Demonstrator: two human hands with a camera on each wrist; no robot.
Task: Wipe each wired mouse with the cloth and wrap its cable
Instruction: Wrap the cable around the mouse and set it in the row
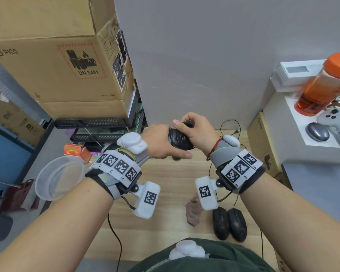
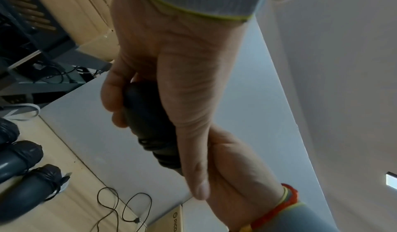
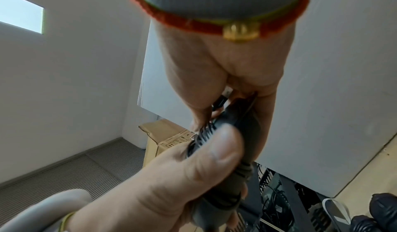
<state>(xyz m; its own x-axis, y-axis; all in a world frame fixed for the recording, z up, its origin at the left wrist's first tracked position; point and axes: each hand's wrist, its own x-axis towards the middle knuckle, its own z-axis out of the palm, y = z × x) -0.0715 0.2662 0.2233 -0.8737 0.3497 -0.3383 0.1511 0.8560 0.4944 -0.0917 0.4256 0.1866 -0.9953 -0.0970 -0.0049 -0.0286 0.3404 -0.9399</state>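
Both hands hold one black wired mouse (image 1: 180,141) above the wooden table (image 1: 165,193), its cable wound in several turns round the body. My left hand (image 1: 163,144) grips the mouse's rear from the left, thumb (image 3: 214,147) pressed on the windings. My right hand (image 1: 192,127) curls over the front end, and the cable's plug (image 3: 222,99) shows between its fingers. The mouse (image 2: 150,116) is half hidden by my left palm. A brownish cloth (image 1: 193,213) lies crumpled on the table below the hands. Two more black mice (image 1: 229,223) lie side by side near the front edge.
A loose black cable (image 1: 230,126) loops on the table by the wall. Stacked cardboard boxes (image 1: 57,65) and a clear plastic bowl (image 1: 59,177) are on the left. On the right, a white shelf (image 1: 283,118) holds an orange bottle (image 1: 322,85), a white controller (image 1: 334,118) and a grey mouse (image 1: 317,132).
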